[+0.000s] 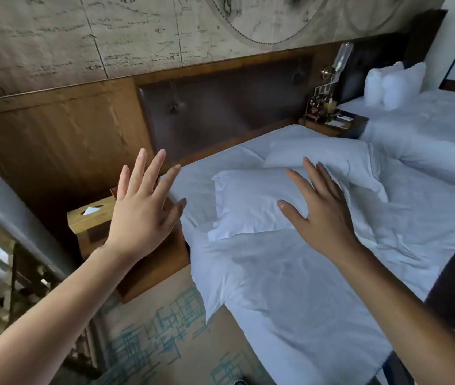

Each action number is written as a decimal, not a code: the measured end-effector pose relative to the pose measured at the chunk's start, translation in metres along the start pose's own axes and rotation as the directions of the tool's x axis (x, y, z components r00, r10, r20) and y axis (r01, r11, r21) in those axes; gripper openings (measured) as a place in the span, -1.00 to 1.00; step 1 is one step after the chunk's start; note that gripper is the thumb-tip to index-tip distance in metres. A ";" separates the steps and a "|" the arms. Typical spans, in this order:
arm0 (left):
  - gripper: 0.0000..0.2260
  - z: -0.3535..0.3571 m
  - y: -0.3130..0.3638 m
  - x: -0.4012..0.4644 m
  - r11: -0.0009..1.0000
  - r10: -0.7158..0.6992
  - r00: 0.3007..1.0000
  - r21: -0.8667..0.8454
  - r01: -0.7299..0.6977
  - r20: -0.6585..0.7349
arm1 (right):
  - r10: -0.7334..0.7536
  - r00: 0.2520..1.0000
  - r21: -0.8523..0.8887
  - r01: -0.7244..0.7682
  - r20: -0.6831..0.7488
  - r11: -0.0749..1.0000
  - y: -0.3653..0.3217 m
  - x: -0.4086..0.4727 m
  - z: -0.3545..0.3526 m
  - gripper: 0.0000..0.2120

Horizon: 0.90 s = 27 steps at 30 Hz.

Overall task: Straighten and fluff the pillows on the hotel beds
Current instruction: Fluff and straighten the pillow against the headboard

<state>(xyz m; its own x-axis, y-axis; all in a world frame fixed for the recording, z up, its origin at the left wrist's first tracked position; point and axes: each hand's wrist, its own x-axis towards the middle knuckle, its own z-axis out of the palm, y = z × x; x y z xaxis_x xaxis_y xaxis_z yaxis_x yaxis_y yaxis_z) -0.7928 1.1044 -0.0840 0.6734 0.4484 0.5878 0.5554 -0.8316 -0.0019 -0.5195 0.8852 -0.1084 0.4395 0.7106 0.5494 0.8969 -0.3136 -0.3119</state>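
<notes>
White cotton, slack and flat — the near pillow (251, 202) lies askew on the near bed (290, 287), a second pillow (320, 154) behind it. Both grips spread, holding nothing: left hand (141, 215) beside it, right hand (322, 215) above. Take opposite ends, lift, shake — then square it to the headboard (220, 107).

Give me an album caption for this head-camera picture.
Both hands, left and right, reach open toward two flat pillows on a rumpled hotel bed.
</notes>
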 end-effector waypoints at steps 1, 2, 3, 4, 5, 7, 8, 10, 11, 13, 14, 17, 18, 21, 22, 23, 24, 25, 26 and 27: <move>-0.46 0.007 -0.009 0.017 1.000 -0.014 1.000 0.006 0.014 0.003 | 0.006 1.000 0.009 -0.006 0.011 1.000 0.004 0.016 0.009 -0.43; -0.46 0.015 -0.018 0.034 1.000 -0.030 1.000 0.006 0.030 0.002 | 0.007 1.000 0.020 -0.007 0.014 1.000 0.008 0.032 0.018 -0.42; -0.44 0.022 -0.025 0.050 0.999 -0.044 0.999 0.008 0.044 -0.002 | -0.005 1.000 0.024 0.005 0.008 1.000 0.013 0.047 0.025 -0.41; -0.43 0.029 -0.030 0.066 0.998 -0.054 0.999 0.016 0.054 -0.003 | -0.026 1.000 0.009 0.026 0.001 1.000 0.018 0.063 0.031 -0.41; -0.42 0.038 -0.034 0.082 0.998 -0.067 0.998 0.014 0.067 0.003 | -0.036 0.999 -0.006 0.036 -0.001 0.999 0.024 0.080 0.037 -0.41; -0.41 0.056 -0.040 0.108 0.996 -0.089 0.996 -0.014 0.090 0.021 | -0.010 1.000 -0.019 0.010 0.015 1.000 0.035 0.107 0.049 -0.42; -0.42 0.065 -0.042 0.118 0.995 -0.094 0.995 -0.033 0.095 0.028 | 0.011 1.000 -0.017 -0.011 0.019 1.000 0.040 0.117 0.054 -0.43; -0.42 0.085 -0.045 0.140 0.995 -0.075 0.997 -0.060 0.077 0.033 | 0.021 1.000 -0.024 -0.021 0.009 0.999 0.048 0.136 0.066 -0.43; -0.42 0.096 -0.048 0.151 0.996 -0.059 0.998 -0.071 0.062 0.037 | 0.021 1.000 -0.030 -0.020 0.009 0.999 0.052 0.145 0.072 -0.44; -0.42 0.119 -0.055 0.173 0.995 -0.028 0.999 -0.094 0.032 0.042 | 0.034 0.999 -0.039 -0.034 0.019 0.999 0.059 0.162 0.085 -0.47; -0.43 0.132 -0.061 0.184 0.995 -0.015 0.999 -0.099 0.019 0.043 | 0.050 0.999 -0.048 -0.049 0.022 0.998 0.061 0.170 0.091 -0.48; -0.43 0.172 -0.082 0.217 0.996 0.008 0.999 -0.092 -0.004 0.051 | 0.100 0.995 -0.084 -0.099 0.012 0.992 0.066 0.194 0.111 -0.44; -0.45 0.186 -0.091 0.229 0.996 0.014 0.999 -0.090 -0.010 0.048 | 0.115 0.993 -0.104 -0.114 0.005 0.988 0.067 0.203 0.117 -0.43; -0.47 0.222 -0.117 0.265 0.991 0.042 0.998 -0.129 -0.037 0.040 | 0.167 0.986 -0.152 -0.167 -0.009 0.974 0.070 0.228 0.131 -0.43; -0.46 0.232 -0.124 0.277 0.988 0.057 0.997 -0.147 -0.050 0.042 | 0.192 0.981 -0.164 -0.191 -0.011 0.968 0.071 0.237 0.134 -0.43; -0.44 0.240 -0.130 0.289 0.985 0.078 0.996 -0.160 -0.070 0.047 | 0.215 0.976 -0.180 -0.214 -0.016 0.960 0.071 0.246 0.137 -0.43; -0.42 0.248 -0.135 0.301 0.981 0.103 0.993 -0.170 -0.093 0.056 | 0.239 0.971 -0.196 -0.238 -0.022 0.951 0.071 0.255 0.140 -0.42; -0.42 0.254 -0.141 0.314 0.976 0.132 0.989 -0.184 -0.118 0.062 | 0.265 0.964 -0.210 -0.265 -0.031 0.941 0.072 0.263 0.143 -0.42; -0.42 0.260 -0.146 0.327 0.968 0.162 0.985 -0.203 -0.146 0.063 | 0.292 0.955 -0.220 -0.295 -0.045 0.930 0.072 0.270 0.147 -0.41; -0.43 0.266 -0.151 0.340 0.959 0.195 0.979 -0.221 -0.178 0.056 | 0.317 0.946 -0.226 -0.323 -0.064 0.919 0.072 0.274 0.150 -0.41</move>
<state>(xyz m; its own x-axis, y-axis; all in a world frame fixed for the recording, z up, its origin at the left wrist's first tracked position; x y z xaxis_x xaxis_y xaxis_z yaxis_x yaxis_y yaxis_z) -0.5180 1.4695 -0.0995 0.7948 0.2957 0.5299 0.3049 -0.9496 0.0725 -0.3422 1.1525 -0.0966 0.7031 0.5328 0.4710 0.6936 -0.6599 -0.2888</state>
